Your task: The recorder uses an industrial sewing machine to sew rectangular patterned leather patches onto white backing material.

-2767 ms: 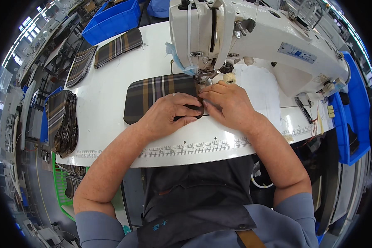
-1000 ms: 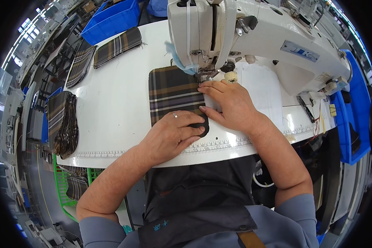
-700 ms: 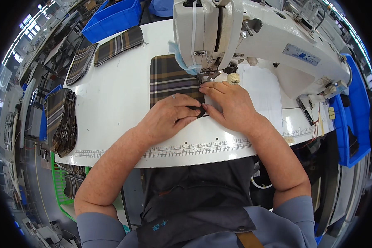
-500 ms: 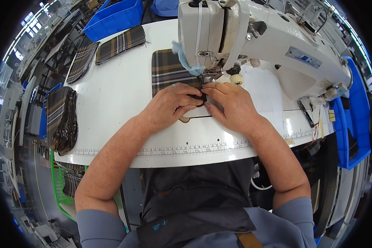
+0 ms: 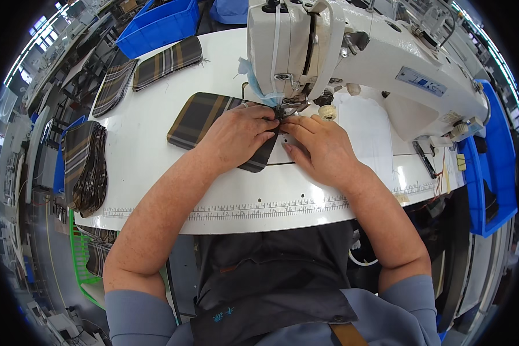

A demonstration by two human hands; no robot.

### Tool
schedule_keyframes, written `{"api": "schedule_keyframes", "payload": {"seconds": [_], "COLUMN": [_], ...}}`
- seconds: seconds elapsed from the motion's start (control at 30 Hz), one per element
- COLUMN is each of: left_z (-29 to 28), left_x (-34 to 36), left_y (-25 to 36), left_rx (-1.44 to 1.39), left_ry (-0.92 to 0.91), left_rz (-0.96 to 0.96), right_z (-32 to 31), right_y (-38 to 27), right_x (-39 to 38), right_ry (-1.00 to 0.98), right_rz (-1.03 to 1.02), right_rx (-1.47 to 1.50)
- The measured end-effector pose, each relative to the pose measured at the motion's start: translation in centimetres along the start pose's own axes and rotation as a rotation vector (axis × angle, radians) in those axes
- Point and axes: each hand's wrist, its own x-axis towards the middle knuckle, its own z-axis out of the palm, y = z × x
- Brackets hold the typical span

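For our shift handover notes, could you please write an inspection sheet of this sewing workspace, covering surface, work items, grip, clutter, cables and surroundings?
Surface: glossy white sewing table, long white ruler scale along its near edge.
Work items: brown-and-black plaid fabric panel, lying aslant, its right side by the needle area of the white metal sewing machine.
Grip: left hand rests on the panel; right hand is at its right edge.
Clutter: thick plaid fabric stack at left; slim black tool at right, kind unclear.
Cables: thin reddish strands at right, wire or thread unclear.
Surroundings: blue plastic bin at far left, blue plastic crate at right, green plastic basket at lower left.
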Motion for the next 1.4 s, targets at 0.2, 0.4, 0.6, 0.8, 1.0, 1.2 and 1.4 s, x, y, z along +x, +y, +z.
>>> {"api": "schedule_keyframes", "payload": {"seconds": [0.2,0.4,0.6,0.8,1.0,1.2,1.4], "left_z": [0.6,1.6,0.8,-0.6,-0.3,0.0,0.5], "left_x": [-0.8,-2.0,-2.4,-3.5,-1.8,-0.4,0.4], "left_y": [0.8,3.1,3.3,2.8,0.7,-0.9,-0.7], "left_rx": [-0.030,-0.022,-0.138,-0.383,-0.317,-0.259,-0.014], "left_ry": [0.034,0.010,0.013,-0.068,-0.002,0.024,0.075], "left_rz": [-0.065,-0.200,-0.158,-0.107,-0.032,-0.043,-0.043], "right_z": [0.1,-0.1,-0.1,-0.5,-0.4,-0.2,0.0], "right_y": [0.4,0.5,0.6,0.4,0.4,0.1,0.1], "right_x": [-0.3,-0.2,-0.2,-0.2,-0.2,-0.1,-0.2], "right_ry": [0.005,0.027,0.018,-0.012,-0.041,-0.024,0.009], "right_rz": [0.005,0.028,-0.047,-0.029,0.000,-0.003,-0.020], "right_rx": [0.008,0.031,0.074,0.079,0.046,0.012,-0.012]}}
